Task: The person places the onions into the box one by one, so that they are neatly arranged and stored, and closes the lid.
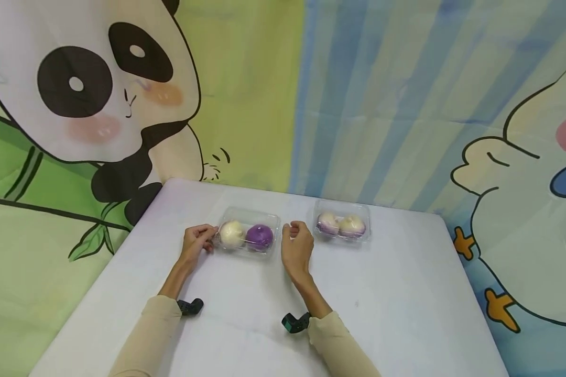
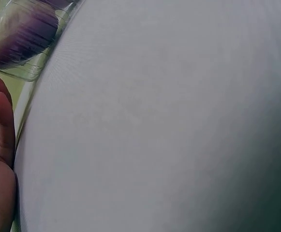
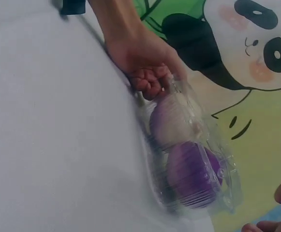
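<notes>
A clear plastic clamshell box [image 1: 248, 252] lies on the white table, its lid down. Inside are a pale, partly purple onion [image 1: 232, 233] and a deep purple onion [image 1: 260, 237]. My left hand [image 1: 197, 244] pinches the box's left end with its fingertips, which also show at the box's edge in the left wrist view. To the right of the box is my right hand [image 1: 297, 248], its fingers loosely bent and nothing in them; a gap separates it from the box in the right wrist view.
A second clear box [image 1: 341, 208] with two whitish-purple onions [image 1: 351, 226] stands farther back, to the right of my right hand. Behind the table [image 1: 396, 293] hangs a printed cloth [image 1: 250, 94] with a panda and a bird.
</notes>
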The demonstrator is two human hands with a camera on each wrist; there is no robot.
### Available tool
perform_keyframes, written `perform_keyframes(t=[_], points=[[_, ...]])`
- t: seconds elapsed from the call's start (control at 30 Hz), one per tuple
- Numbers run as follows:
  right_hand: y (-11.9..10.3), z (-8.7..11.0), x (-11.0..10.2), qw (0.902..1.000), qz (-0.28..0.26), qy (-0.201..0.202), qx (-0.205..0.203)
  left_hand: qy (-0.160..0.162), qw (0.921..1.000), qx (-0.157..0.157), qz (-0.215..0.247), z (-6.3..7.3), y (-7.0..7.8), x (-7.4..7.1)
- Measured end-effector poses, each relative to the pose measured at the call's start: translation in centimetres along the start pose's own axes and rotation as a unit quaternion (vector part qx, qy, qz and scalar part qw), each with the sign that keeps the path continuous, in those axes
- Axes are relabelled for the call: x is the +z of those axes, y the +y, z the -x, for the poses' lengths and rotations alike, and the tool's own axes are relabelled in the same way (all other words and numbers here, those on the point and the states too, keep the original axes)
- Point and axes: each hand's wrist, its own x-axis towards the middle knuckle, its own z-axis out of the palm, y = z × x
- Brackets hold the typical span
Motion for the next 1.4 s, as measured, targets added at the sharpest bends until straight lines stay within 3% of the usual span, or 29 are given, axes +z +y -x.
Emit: perform_keyframes(t=[0.07,0.2,0.27,0.47,0.5,0.73,1.0,1.4], points=[[0.7,0.2,-0.2,0.9992,0.022,-0.023,0.023,0.001,1.0,0.002,0.0,0.1,0.0,-0.2],[2.0,0.5,-0.7,0.9906,0.042,-0.121,0.048,-0.003,0.9999,0.005,0.011,0.1,-0.1,-0.2],[3.1,0.9,-0.7,0.985,0.039,-0.165,0.034,-0.005,0.9998,0.001,0.018,0.3,-0.3,-0.2],[1.3,2.7,-1.3,0.9679,-0.007,-0.241,0.07,0.009,0.9998,-0.006,0.015,1.2,-0.8,-0.2],[0.3,3.0,-1.6,0.9637,-0.011,-0.249,0.096,0.013,0.9998,-0.008,0.014,1.3,-0.9,-0.2],[-0.6,3.0,-1.8,0.9509,-0.062,-0.266,0.147,0.011,0.9998,-0.014,0.005,1.4,-1.0,-0.2],[-0.4,2.8,-2.4,0.9407,-0.109,-0.276,0.165,-0.005,0.9998,-0.017,-0.004,1.2,-0.5,0.3],[0.3,2.3,-2.2,0.9383,-0.165,-0.222,0.208,-0.037,0.9982,-0.02,-0.042,1.2,-0.9,0.3]])
